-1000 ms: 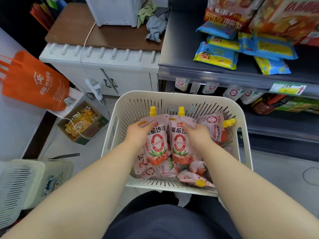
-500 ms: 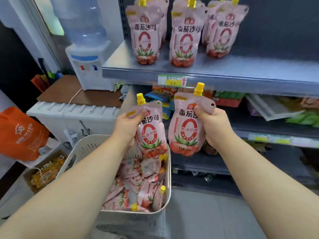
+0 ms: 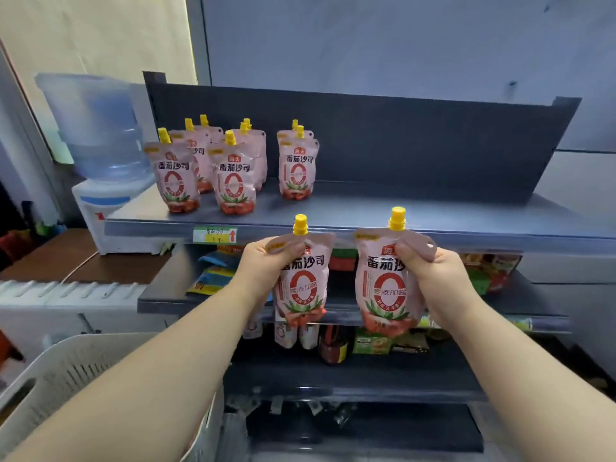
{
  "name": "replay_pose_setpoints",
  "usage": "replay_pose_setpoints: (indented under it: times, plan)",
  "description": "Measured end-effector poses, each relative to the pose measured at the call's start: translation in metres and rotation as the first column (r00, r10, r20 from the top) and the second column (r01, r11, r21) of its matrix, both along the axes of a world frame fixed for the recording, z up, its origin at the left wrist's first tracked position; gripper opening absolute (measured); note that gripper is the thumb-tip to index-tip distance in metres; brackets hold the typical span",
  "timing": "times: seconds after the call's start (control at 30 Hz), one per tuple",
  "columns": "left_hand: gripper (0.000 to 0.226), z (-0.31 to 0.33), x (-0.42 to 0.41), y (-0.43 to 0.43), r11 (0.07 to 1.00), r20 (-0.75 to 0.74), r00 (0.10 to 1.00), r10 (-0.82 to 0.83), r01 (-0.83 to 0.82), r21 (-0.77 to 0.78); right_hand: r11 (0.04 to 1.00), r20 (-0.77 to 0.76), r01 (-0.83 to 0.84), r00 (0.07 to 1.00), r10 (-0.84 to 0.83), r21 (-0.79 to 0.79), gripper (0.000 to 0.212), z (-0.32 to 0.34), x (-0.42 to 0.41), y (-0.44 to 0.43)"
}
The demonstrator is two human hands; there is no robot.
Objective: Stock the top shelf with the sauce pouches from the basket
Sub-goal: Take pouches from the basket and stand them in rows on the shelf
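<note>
Your left hand [image 3: 266,266] pinches the left pouch [image 3: 301,288], your right hand [image 3: 440,278] the right pouch [image 3: 386,288], just below the top shelf [image 3: 433,211] edge; standing pouches [image 3: 233,176] crowd its left, open surface right; basket [image 3: 63,371] possibly touches your forearm.

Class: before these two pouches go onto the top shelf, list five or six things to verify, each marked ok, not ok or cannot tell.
1. Left hand grips left pouch near its top: ok.
2. Right hand grips right pouch near its top: ok.
3. Both held upright, caps up: ok.
4. Bare top shelf to the right of the standing pouches: ok.
5. Pouch bottoms above shelf edge: not ok, they hang below it.
6. Caps screwed tight: cannot tell.
</note>
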State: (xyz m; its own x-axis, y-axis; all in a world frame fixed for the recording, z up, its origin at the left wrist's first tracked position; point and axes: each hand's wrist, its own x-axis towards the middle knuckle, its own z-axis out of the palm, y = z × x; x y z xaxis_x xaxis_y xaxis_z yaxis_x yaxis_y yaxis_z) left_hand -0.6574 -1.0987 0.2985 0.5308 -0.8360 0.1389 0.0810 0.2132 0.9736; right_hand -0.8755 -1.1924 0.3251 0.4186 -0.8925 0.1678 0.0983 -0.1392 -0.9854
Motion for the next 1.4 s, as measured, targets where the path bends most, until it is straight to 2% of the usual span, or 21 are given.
replay_pose_setpoints:
  times: [0.1,0.17,0.27,0.37,0.53,0.67,0.83,0.97,1.23,1.4]
  plan:
    - [0.008,0.022,-0.008,-0.011,1.0,0.129,0.992,0.0,-0.003,0.019,1.0,0.028,0.012,1.0,-0.012,0.008,0.014,0.005,-0.017,-0.008]
    - [0.01,0.041,-0.007,-0.018,0.999,0.295,0.955,-0.001,-0.013,0.046,1.0,0.035,0.01,0.999,-0.01,0.004,0.014,0.008,-0.022,-0.012]
    - [0.012,0.072,-0.003,-0.027,0.992,0.549,0.835,-0.027,-0.046,0.118,1.0,0.043,-0.006,0.999,0.006,-0.004,0.014,0.016,-0.016,-0.02]
    - [0.01,0.097,0.007,-0.039,0.984,0.7,0.713,-0.046,-0.087,0.153,1.0,0.051,-0.006,0.999,0.007,-0.015,0.014,0.029,-0.001,-0.034]
    - [0.014,0.125,0.033,-0.065,0.973,0.838,0.539,-0.086,-0.135,0.187,0.998,0.063,-0.006,0.998,0.01,-0.057,0.014,0.058,0.029,-0.064]
    - [0.012,0.144,0.057,-0.094,0.962,0.94,0.337,-0.056,-0.234,0.141,0.993,0.064,0.014,0.998,-0.007,-0.114,0.015,0.079,0.057,-0.094]
    - [0.007,0.153,0.099,-0.131,0.91,0.989,0.117,-0.086,-0.396,0.126,0.994,0.105,0.027,0.994,-0.016,-0.104,0.013,0.091,0.085,-0.124]
    - [0.01,0.155,0.124,-0.158,0.892,0.989,0.122,-0.088,-0.433,0.133,0.993,0.121,0.054,0.992,-0.042,-0.1,0.012,0.09,0.105,-0.146]
    - [0.012,0.145,0.139,-0.191,0.869,0.962,0.106,-0.253,-0.411,0.274,0.992,0.113,0.086,0.991,-0.075,-0.094,0.011,0.082,0.132,-0.175]
    - [0.017,0.146,0.138,-0.195,0.845,0.943,0.155,-0.295,-0.419,0.333,0.995,0.091,0.056,0.995,-0.048,-0.084,0.01,0.079,0.14,-0.186]
